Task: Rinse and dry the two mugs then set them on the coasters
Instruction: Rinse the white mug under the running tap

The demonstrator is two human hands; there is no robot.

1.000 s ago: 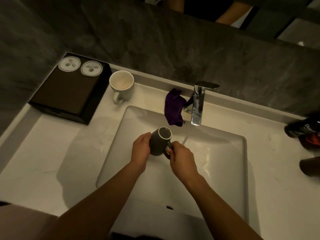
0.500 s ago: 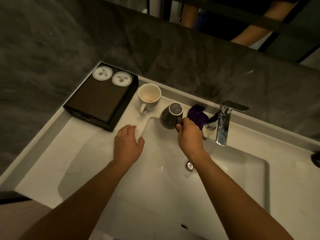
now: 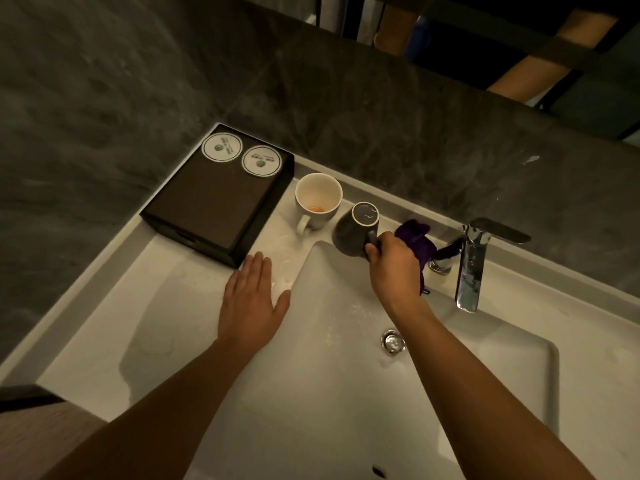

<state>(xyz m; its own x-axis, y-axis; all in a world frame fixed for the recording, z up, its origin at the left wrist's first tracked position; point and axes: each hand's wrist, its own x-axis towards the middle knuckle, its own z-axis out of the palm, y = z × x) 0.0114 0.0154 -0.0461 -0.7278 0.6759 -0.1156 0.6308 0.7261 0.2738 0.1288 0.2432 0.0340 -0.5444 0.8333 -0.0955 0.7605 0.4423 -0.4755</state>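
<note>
At the back left corner of the sink (image 3: 519, 344), the right hand (image 3: 394, 268) is clamped on the handle of the dark mug (image 3: 353, 233). That mug is upside down, its pale-ringed base facing up, and it sits at the basin's rim; whether it rests on the counter or is held just above it cannot be told. Just beside it to the left stands the white mug (image 3: 318, 202), upright on the counter (image 3: 166, 306), handle toward the camera, with a small orange stain at the bottom inside.

Left of the white mug lies a black box (image 3: 214, 206), and on its far end are the two round white coasters (image 3: 221, 147) (image 3: 261, 161), side by side and bare. Both mugs are off the coasters.

The left hand (image 3: 252, 299) lies flat and spread on the counter, palm down, holding nothing, its fingertips near the box's front corner. The counter around it looks wet.

Behind the right hand a purple cloth (image 3: 415, 237) is bunched on the ledge, partly hidden by the hand, between the dark mug and the chrome tap (image 3: 472, 265). No water shows at the spout. The metal drain (image 3: 393, 342) shows in the basin beside the right forearm.
</note>
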